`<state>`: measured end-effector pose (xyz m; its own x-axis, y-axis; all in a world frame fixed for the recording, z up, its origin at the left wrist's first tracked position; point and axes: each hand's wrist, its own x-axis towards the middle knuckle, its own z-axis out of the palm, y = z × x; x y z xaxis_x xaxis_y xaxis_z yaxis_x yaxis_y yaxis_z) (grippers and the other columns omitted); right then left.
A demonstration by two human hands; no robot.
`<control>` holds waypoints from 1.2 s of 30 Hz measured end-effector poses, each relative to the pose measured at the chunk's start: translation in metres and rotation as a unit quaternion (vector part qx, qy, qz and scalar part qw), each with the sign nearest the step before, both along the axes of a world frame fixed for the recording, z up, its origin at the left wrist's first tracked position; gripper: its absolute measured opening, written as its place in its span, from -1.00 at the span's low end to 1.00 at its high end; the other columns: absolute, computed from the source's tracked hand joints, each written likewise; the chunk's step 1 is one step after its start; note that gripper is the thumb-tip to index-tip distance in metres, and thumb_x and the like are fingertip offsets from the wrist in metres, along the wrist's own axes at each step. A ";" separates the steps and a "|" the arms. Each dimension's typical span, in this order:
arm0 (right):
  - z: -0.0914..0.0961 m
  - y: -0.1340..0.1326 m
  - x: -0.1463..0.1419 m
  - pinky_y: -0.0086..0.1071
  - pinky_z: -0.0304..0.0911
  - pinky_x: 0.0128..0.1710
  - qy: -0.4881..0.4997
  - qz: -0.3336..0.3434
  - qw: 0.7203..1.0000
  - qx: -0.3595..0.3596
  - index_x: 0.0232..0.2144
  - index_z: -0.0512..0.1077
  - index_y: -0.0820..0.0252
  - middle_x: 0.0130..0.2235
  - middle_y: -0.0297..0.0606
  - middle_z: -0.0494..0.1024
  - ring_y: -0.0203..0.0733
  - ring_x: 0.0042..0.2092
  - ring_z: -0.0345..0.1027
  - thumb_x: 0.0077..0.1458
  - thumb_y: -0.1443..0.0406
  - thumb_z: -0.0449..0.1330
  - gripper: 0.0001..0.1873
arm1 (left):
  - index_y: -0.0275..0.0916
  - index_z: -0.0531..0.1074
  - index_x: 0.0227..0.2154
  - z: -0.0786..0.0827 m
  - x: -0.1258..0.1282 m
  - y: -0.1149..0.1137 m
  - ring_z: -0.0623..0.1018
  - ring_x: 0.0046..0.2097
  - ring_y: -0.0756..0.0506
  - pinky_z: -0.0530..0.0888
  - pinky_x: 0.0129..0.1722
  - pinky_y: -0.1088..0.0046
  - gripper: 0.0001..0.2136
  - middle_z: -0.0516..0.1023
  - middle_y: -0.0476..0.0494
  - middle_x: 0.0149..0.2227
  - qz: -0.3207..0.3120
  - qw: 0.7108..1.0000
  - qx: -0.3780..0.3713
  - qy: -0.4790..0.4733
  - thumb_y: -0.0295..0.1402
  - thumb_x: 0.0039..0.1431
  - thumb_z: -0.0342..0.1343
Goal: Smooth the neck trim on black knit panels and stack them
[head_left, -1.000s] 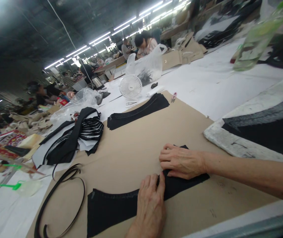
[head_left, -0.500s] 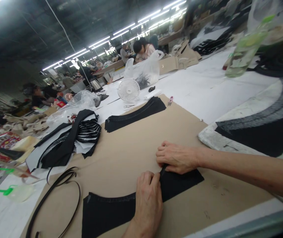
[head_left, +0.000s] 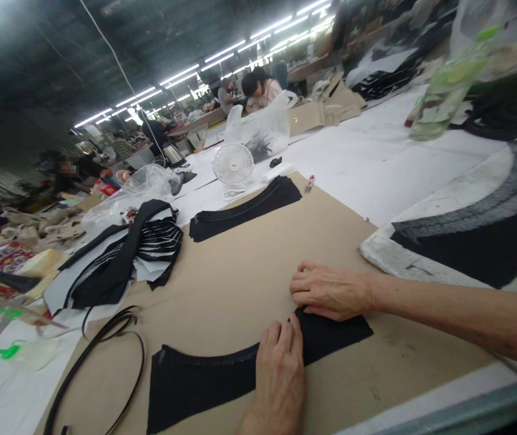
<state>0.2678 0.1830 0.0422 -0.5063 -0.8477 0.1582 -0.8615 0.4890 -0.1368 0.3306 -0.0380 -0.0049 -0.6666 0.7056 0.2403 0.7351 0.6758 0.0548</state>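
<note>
A curved black fabric piece (head_left: 204, 380) lies on a tan paper sheet (head_left: 249, 260) close to the table's front edge. My left hand (head_left: 281, 368) rests flat on its middle, fingers stretched out and side by side. My right hand (head_left: 328, 290) sits on the piece's right end, with curled fingers pressed onto the upper edge. The two hands almost touch. What lies under the right fingers is hidden.
A stack of similar black curved pieces (head_left: 244, 208) lies farther back on the sheet. Black and striped fabric (head_left: 136, 254) is piled at left, with a black strap loop (head_left: 104, 350) nearer. A small white fan (head_left: 232, 163), plastic bag (head_left: 263, 130) and green bottle (head_left: 444, 90) stand behind. Other people work at far tables.
The fabric corner that showed above my right hand has gone under it. My left hand went from a pinch at the fold to lying flat on the piece.
</note>
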 end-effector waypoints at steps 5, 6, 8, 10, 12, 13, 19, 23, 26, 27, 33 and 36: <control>0.001 0.001 -0.001 -0.25 -0.03 -0.18 0.003 -0.007 1.000 0.003 -0.38 0.30 0.15 -0.31 -0.31 0.45 -0.17 -0.22 0.27 0.10 0.28 0.17 -0.90 | -0.26 0.24 0.15 0.015 -0.003 0.003 0.36 -0.19 -0.13 0.31 -0.15 0.28 -0.53 0.42 -0.15 -0.22 0.058 0.991 0.035 -0.114 -0.63 0.16 -0.12; 0.001 0.001 -0.001 -0.25 -0.04 -0.19 0.001 -0.008 1.000 0.001 -0.36 0.30 0.15 -0.30 -0.31 0.46 -0.17 -0.21 0.27 0.10 0.28 0.17 -0.90 | -0.23 0.24 0.14 0.019 -0.005 0.005 0.36 -0.18 -0.13 0.30 -0.13 0.28 -0.53 0.42 -0.14 -0.23 0.076 0.987 0.037 -0.134 -0.62 0.19 -0.14; 0.002 0.001 -0.002 -0.24 -0.05 -0.19 -0.009 -0.011 1.000 -0.003 -0.33 0.32 0.14 -0.29 -0.31 0.46 -0.17 -0.21 0.27 0.08 0.28 0.19 -0.89 | -0.20 0.30 0.10 0.026 -0.007 0.009 0.35 -0.17 -0.12 0.27 -0.11 0.28 -0.57 0.42 -0.13 -0.23 0.100 0.982 0.029 -0.160 -0.62 0.21 -0.17; 0.002 0.001 -0.002 -0.24 -0.06 -0.20 -0.018 -0.017 1.000 -0.004 -0.31 0.32 0.14 -0.29 -0.32 0.47 -0.17 -0.21 0.27 0.05 0.28 0.22 -0.85 | -0.18 0.36 0.04 0.030 -0.010 0.013 0.34 -0.16 -0.12 0.26 -0.10 0.28 -0.59 0.42 -0.12 -0.22 0.105 0.980 0.019 -0.169 -0.61 0.21 -0.17; 0.002 0.001 -0.003 -0.24 -0.06 -0.21 -0.023 -0.026 0.999 -0.006 -0.32 0.32 0.15 -0.30 -0.32 0.46 -0.17 -0.22 0.27 0.03 0.27 0.25 -0.82 | -0.14 0.36 0.04 0.030 -0.011 0.015 0.33 -0.16 -0.12 0.25 -0.11 0.28 -0.59 0.42 -0.10 -0.22 0.100 0.981 0.016 -0.165 -0.60 0.22 -0.17; 0.001 0.002 -0.004 -0.24 -0.06 -0.22 -0.025 -0.028 0.999 -0.006 -0.32 0.33 0.15 -0.30 -0.33 0.46 -0.17 -0.22 0.27 0.03 0.26 0.26 -0.82 | -0.13 0.35 0.06 0.030 -0.011 0.016 0.33 -0.16 -0.12 0.25 -0.12 0.28 -0.58 0.41 -0.09 -0.22 0.097 0.982 0.016 -0.160 -0.59 0.22 -0.16; 0.002 0.008 -0.006 -0.25 -0.07 -0.24 -0.030 -0.024 0.999 -0.004 -0.35 0.35 0.15 -0.31 -0.34 0.46 -0.19 -0.22 0.27 0.03 0.24 0.27 -0.83 | -0.15 0.31 0.10 0.021 -0.010 0.013 0.33 -0.20 -0.13 0.27 -0.18 0.28 -0.55 0.41 -0.12 -0.23 0.067 0.994 0.004 -0.089 -0.60 0.18 -0.09; 0.003 0.012 -0.004 -0.26 -0.07 -0.23 -0.032 -0.022 0.999 -0.003 -0.35 0.35 0.15 -0.30 -0.32 0.46 -0.18 -0.21 0.28 0.06 0.26 0.24 -0.86 | -0.25 0.28 0.13 0.011 -0.008 0.011 0.32 -0.23 -0.13 0.29 -0.20 0.27 -0.54 0.42 -0.11 -0.25 0.037 0.999 -0.011 -0.026 -0.59 0.14 -0.03; 0.001 0.014 -0.002 -0.25 -0.07 -0.21 -0.026 -0.023 0.999 -0.003 -0.38 0.33 0.16 -0.31 -0.31 0.46 -0.18 -0.22 0.27 0.08 0.27 0.22 -0.88 | -0.31 0.28 0.13 0.005 -0.007 0.010 0.33 -0.23 -0.14 0.30 -0.19 0.26 -0.53 0.42 -0.13 -0.25 0.021 0.999 -0.021 0.021 -0.60 0.11 0.00; 0.001 0.015 -0.001 -0.25 -0.07 -0.21 -0.021 -0.023 0.999 -0.004 -0.38 0.33 0.16 -0.31 -0.31 0.45 -0.18 -0.22 0.27 0.08 0.26 0.22 -0.88 | -0.31 0.28 0.12 0.005 -0.006 0.010 0.33 -0.23 -0.15 0.31 -0.19 0.26 -0.52 0.43 -0.14 -0.25 0.019 0.999 -0.023 0.025 -0.60 0.10 0.00; 0.001 0.017 -0.001 -0.26 -0.07 -0.23 -0.038 -0.037 0.998 -0.018 -0.33 0.33 0.14 -0.30 -0.31 0.45 -0.17 -0.22 0.27 0.08 0.27 0.21 -0.88 | -0.13 0.29 0.12 0.015 -0.007 0.006 0.37 -0.06 -0.14 0.30 -0.07 0.25 -0.51 0.42 -0.16 -0.07 0.039 0.996 0.025 -0.073 -0.63 0.14 -0.08; 0.006 0.015 0.001 -0.25 -0.07 -0.24 -0.052 -0.052 0.997 -0.022 -0.30 0.33 0.15 -0.29 -0.30 0.46 -0.16 -0.22 0.27 0.07 0.29 0.19 -0.88 | -0.02 0.33 0.08 0.022 -0.007 0.001 0.38 -0.03 -0.13 0.28 -0.06 0.23 -0.52 0.43 -0.12 -0.05 0.052 0.991 0.054 -0.113 -0.62 0.17 -0.09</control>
<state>0.2684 0.1982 0.0481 -0.6068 -0.7831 0.1364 -0.7866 0.5668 -0.2451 0.3238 -0.0369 0.0171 -0.7800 0.6082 0.1471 0.6221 0.7283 0.2873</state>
